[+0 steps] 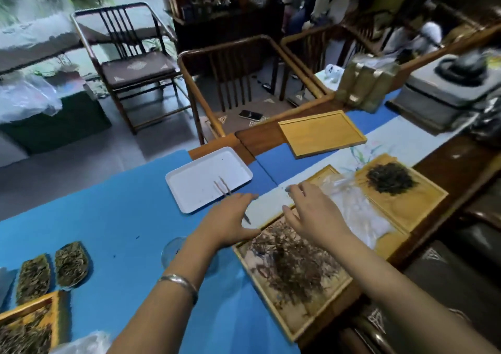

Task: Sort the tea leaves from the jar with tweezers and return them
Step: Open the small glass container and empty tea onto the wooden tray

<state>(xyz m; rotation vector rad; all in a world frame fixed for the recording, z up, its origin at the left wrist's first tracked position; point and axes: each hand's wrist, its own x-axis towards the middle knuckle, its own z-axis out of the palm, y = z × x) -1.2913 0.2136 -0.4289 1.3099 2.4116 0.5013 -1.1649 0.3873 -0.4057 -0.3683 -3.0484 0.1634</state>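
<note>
Hands, left (pixel 230 219) and right (pixel 311 212), both open and empty, are hovering over tweezers (pixel 230 195) and tea leaves (pixel 292 261), seemingly preparing to sort.

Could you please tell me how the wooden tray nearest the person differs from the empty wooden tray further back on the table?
The near wooden tray holds a spread of brownish tea leaves; the far wooden tray is bare. The near one lies under the right hand, with the left hand at its corner; the far one lies beyond both hands. The near one's floor looks pale and mottled, the far one's an even yellow. Both are shallow, rectangular, rimmed and wooden.
</note>
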